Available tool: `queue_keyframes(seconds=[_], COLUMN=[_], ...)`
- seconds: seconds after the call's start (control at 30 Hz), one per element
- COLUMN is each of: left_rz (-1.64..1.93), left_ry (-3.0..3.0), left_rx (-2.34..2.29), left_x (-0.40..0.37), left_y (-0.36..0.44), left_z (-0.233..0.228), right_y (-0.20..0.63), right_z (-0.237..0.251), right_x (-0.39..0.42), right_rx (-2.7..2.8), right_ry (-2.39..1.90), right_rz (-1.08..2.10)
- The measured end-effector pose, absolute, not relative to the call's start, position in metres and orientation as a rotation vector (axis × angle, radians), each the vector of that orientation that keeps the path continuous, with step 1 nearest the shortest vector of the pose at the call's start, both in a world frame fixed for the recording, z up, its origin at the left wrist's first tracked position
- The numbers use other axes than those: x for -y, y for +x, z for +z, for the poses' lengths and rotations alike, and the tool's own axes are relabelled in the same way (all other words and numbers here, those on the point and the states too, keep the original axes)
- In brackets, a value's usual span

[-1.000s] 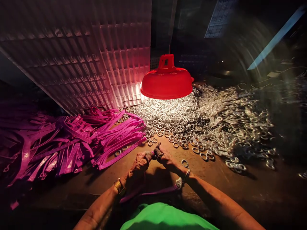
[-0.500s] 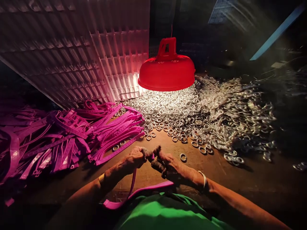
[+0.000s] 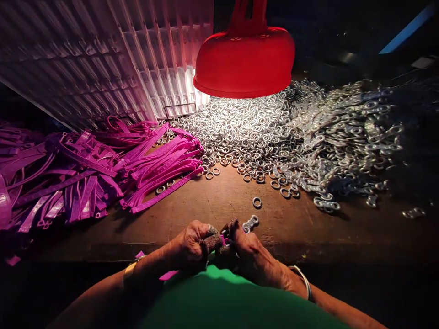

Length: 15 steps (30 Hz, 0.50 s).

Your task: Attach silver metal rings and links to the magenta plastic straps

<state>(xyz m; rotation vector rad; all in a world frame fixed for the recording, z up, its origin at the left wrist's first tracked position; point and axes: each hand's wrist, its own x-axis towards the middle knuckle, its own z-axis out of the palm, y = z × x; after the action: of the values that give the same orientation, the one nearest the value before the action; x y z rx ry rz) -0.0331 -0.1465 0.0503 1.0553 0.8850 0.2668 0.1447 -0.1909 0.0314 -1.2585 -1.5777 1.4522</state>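
Fingers: both thumbs and forefingers carry dark cloth wraps and are pressed together at the near table edge, pinching one end of a purple strap (image 3: 223, 239). The left hand (image 3: 192, 242) is curled closed around that end. The right hand (image 3: 248, 251) is likewise closed on it, with a small metal double-ring clip (image 3: 250, 223) touching its fingertips at 1 o'clock. Whether the clip is already seated on the strap cannot be told.

The strap runs from the pinch toward 7 o'clock, its tail (image 3: 168, 275) showing below the left wrist, against the green garment (image 3: 233, 301).

A gold band (image 3: 129, 270) sits on the left wrist, a silver bangle (image 3: 303, 281) on the right.

On the wooden table (image 3: 308, 233), a single loose ring (image 3: 257, 202) lies near the hands at 12 o'clock. Beyond it, from 12 to 2 o'clock, spreads a large heap of metal rings (image 3: 260, 132), lit by a red hanging lamp (image 3: 245, 61) directly over it. At 10 o'clock lies a pile of purple straps (image 3: 103, 169). Behind that, a ribbed white plastic panel (image 3: 103, 59) leans.
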Motion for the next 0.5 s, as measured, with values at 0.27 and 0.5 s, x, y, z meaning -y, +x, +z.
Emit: queue_keyframes(seconds=[0.27, 0.5], left_rz=[0.308, 0.317], left_ry=[0.980, 0.887], left_rx=[-0.919, -0.869], left_x=[0.149, 0.147], left_y=[-0.025, -0.023], left_z=[0.044, 0.033], right_y=[0.148, 0.150], right_z=[0.030, 0.034], right_x=[0.187, 0.178], right_rx=[1.880, 2.069], right_ry=[-1.146, -1.187], right_rz=[1.443, 1.401])
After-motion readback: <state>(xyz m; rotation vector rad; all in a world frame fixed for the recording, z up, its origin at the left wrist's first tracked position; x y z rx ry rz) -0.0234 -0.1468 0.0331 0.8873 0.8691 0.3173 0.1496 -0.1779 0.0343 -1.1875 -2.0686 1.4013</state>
